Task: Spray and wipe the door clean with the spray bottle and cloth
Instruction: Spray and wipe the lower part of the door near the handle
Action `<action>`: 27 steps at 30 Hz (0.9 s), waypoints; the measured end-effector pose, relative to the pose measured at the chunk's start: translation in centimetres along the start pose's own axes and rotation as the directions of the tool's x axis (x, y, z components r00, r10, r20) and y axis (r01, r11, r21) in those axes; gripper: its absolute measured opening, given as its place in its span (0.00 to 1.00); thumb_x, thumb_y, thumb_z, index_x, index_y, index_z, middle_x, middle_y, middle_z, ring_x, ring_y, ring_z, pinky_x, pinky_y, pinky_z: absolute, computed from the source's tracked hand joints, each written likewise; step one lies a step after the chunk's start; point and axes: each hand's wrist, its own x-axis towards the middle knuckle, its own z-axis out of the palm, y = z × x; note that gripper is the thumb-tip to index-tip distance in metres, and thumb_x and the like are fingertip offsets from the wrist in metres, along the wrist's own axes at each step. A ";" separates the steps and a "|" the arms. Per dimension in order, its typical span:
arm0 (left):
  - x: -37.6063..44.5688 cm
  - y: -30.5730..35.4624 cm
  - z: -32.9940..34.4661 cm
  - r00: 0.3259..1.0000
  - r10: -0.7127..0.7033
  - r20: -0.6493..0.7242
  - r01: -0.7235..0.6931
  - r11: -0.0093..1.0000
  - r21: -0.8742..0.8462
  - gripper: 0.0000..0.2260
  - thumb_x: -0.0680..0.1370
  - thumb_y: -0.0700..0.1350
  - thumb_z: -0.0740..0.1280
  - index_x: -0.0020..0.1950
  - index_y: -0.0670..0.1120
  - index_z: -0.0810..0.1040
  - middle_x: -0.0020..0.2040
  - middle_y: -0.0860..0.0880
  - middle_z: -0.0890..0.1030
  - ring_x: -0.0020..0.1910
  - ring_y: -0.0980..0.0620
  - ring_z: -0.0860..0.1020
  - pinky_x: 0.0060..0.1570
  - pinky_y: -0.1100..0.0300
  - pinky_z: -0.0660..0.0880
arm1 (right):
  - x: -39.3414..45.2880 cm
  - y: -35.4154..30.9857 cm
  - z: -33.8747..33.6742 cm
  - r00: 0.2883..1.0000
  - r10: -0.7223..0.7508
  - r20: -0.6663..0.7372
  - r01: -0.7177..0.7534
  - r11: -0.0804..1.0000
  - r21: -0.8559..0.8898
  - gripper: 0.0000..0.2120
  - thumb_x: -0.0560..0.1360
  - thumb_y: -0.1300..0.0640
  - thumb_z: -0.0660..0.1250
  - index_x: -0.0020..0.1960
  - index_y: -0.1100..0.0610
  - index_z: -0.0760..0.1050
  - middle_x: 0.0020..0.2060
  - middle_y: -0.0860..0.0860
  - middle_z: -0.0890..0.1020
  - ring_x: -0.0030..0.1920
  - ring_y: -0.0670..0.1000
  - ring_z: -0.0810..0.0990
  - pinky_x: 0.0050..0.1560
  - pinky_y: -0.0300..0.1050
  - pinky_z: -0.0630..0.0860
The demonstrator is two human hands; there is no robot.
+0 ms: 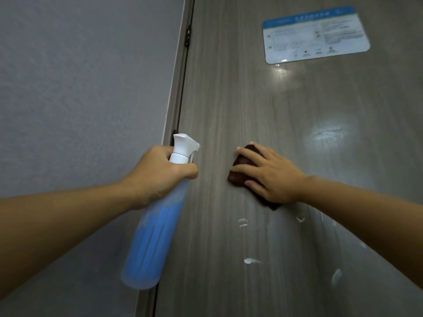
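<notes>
A grey-brown wood-grain door point(263, 106) fills the right of the view. My left hand point(158, 172) grips the neck of a clear spray bottle point(151, 243) with blue liquid and a white trigger head, held beside the door's hinge edge. My right hand point(270, 173) presses a dark brown cloth point(238, 173) flat against the door with straight, spread fingers. Most of the cloth is hidden under the hand. Wet streaks and white foam spots point(250, 261) show on the door below the cloth.
A blue-and-white notice sticker point(314, 34) is stuck on the door at the upper right. A grey textured wall point(80, 88) lies to the left. Between wall and door run the door frame and a dark hinge point(188, 36).
</notes>
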 end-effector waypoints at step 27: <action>0.4 -0.7 0.4 0.994 0.002 -0.108 0.006 0.997 0.074 0.22 0.61 0.51 0.73 0.45 0.35 0.79 0.37 0.38 0.80 0.36 0.45 0.78 0.38 0.49 0.74 | -0.6 3.3 -0.3 0.891 0.436 -0.125 -0.426 0.899 0.103 0.24 0.82 0.40 0.55 0.77 0.43 0.65 0.82 0.57 0.56 0.79 0.70 0.54 0.77 0.70 0.59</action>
